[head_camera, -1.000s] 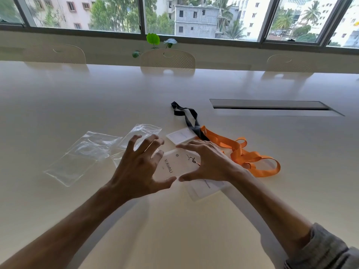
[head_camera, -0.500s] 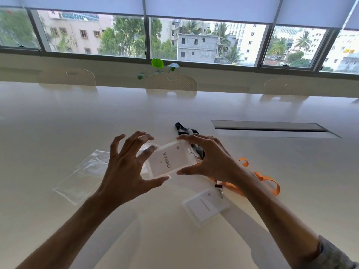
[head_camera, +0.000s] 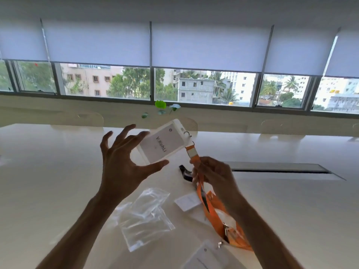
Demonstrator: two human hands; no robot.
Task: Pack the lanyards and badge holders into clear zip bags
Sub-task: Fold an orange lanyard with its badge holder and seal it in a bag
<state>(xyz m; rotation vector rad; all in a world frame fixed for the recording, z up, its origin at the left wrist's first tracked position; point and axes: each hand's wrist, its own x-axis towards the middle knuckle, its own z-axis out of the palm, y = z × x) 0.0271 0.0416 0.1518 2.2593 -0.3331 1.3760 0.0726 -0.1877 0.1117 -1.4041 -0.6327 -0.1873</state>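
A clear badge holder with a white name card is raised above the table, held between the thumb and fingertips of my left hand. Its clip end joins an orange lanyard, which my right hand pinches just below the clip. The rest of that lanyard hangs down to the table. A black lanyard lies behind my right hand, partly hidden. Clear zip bags lie flat below my left hand. Two more badge holders rest on the table, one at the centre, one at the bottom edge.
The white table stretches to the windows. A recessed cable slot runs along the table right of my hands. Chair backs and a small green plant stand at the far side.
Both hands lifted the name badge holder off the table and higher into the air. My right hand shifted from the holder's edge to the orange lanyard. The camera tilted up.
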